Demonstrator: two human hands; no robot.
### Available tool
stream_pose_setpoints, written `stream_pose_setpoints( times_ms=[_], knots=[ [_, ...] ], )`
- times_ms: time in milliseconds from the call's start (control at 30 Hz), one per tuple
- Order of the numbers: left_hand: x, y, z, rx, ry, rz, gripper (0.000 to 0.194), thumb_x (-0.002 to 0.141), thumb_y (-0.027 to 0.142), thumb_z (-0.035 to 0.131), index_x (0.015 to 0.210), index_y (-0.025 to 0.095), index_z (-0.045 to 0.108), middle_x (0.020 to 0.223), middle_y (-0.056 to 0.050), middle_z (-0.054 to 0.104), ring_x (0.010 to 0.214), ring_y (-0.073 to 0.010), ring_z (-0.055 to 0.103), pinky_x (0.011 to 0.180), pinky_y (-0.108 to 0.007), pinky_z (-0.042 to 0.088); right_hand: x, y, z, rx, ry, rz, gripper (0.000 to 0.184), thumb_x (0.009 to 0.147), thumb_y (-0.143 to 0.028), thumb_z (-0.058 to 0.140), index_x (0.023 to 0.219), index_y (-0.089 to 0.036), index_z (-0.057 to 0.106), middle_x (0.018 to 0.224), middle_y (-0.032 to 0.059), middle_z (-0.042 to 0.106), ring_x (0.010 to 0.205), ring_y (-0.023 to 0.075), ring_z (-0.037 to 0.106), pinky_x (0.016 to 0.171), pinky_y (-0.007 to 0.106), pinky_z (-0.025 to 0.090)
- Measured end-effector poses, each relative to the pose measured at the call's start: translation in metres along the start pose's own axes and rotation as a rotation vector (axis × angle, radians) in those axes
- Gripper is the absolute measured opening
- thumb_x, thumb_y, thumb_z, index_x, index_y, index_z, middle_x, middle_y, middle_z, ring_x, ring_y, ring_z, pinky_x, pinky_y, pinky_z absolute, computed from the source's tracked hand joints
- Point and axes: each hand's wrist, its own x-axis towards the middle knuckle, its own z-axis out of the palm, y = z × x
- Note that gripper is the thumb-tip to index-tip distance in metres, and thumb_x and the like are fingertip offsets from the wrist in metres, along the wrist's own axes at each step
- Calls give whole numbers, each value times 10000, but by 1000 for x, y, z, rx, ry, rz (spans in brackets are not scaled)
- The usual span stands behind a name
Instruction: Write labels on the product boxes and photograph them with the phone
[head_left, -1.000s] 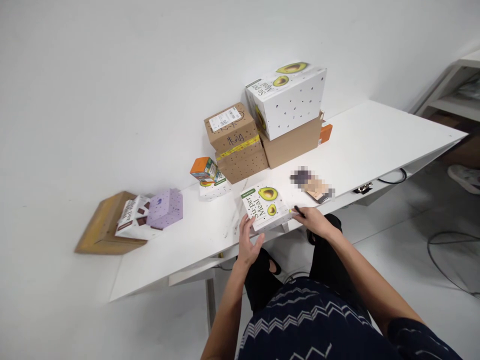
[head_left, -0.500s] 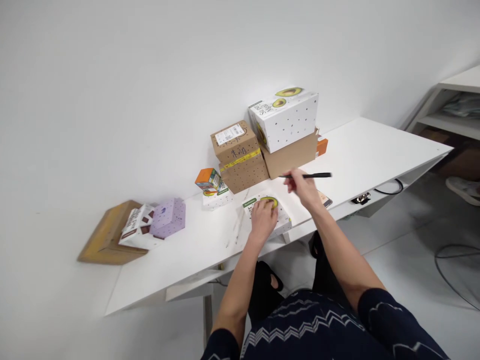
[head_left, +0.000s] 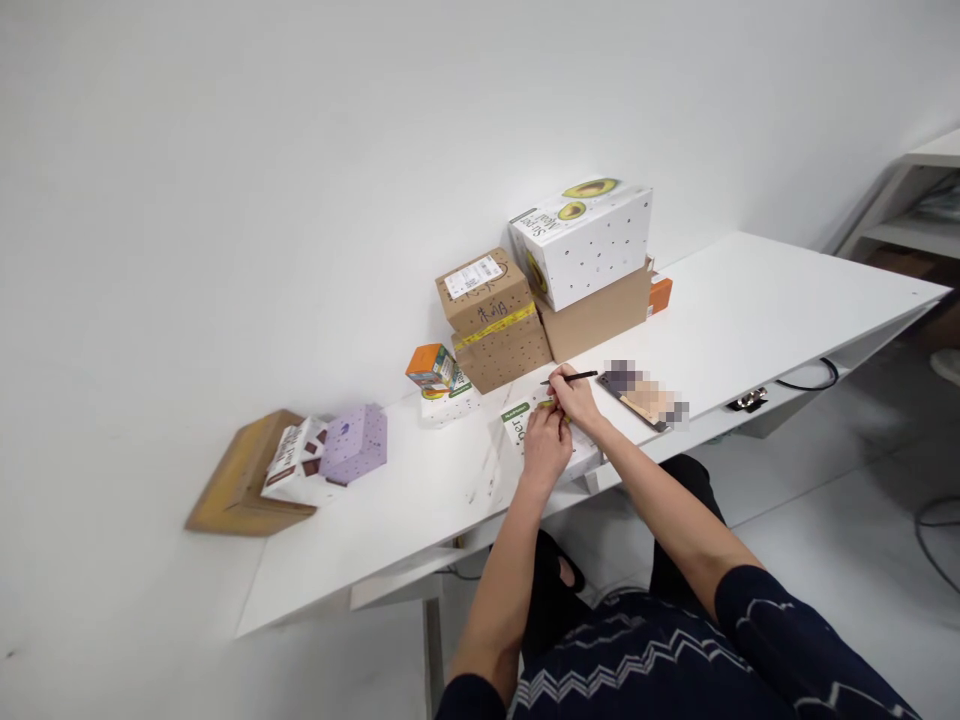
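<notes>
A white box with an avocado print and a green label (head_left: 516,424) lies flat near the table's front edge. My left hand (head_left: 547,446) rests on its top with the fingers stretched over the print. Above the same box, my right hand (head_left: 574,398) is closed around a slim black pen (head_left: 580,376), which lies slanted across the fingers. The pen's tip is close to the box top; whether it touches I cannot tell. To the right of my right hand a phone (head_left: 634,395), partly blurred out, lies on the table.
Brown cartons (head_left: 501,350) and a large white avocado box (head_left: 600,250) are stacked against the wall. A small orange box (head_left: 429,365) sits left of them. Further left are a purple box (head_left: 356,445), a white chocolate-print box (head_left: 296,462) and a brown carton (head_left: 232,480).
My right hand has moved left and down with the pen, from beside the box to over it, next to my left hand. More of the phone shows. The whole view has shifted slightly.
</notes>
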Motion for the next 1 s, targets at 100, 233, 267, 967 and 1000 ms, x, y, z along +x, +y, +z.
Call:
stream_pose_setpoints(
  times_ms=[100,233,267,967,1000],
  knots=[
    [-1,0,1,60,35,-58,281,812,105,476,1037,141,640,1115,-142,616,1123,-286,533,1005,-480,425,4,-1,0,-21,-28,16,118,741,-310,430,691,-212,475,574,-43,549,470,98,477,490,212,405],
    [-2,2,1,177,42,-165,336,816,155,484,1125,131,615,1205,-176,591,1197,-376,473,1002,-612,352,8,1,4,-35,-46,2,151,738,-313,419,751,-207,526,603,-43,551,443,94,472,454,210,390],
    [-2,3,2,179,33,-174,346,822,159,474,1139,129,610,1220,-179,586,1203,-382,468,999,-622,345,9,1,4,-38,-46,-4,166,735,-313,415,766,-205,537,617,-41,553,444,94,470,453,212,391],
    [-4,-5,9,46,19,-216,357,857,144,392,1152,140,594,1253,-171,576,1270,-352,427,1063,-626,265,6,6,2,-222,-22,-89,110,740,-281,429,665,-211,469,530,-39,459,530,115,447,508,212,352],
    [-4,-5,8,46,18,-215,357,859,147,392,1153,141,594,1254,-171,576,1270,-352,426,1064,-627,262,6,6,2,-222,-23,-91,110,739,-282,430,662,-212,466,528,-39,457,528,114,444,506,212,348]
  ],
)
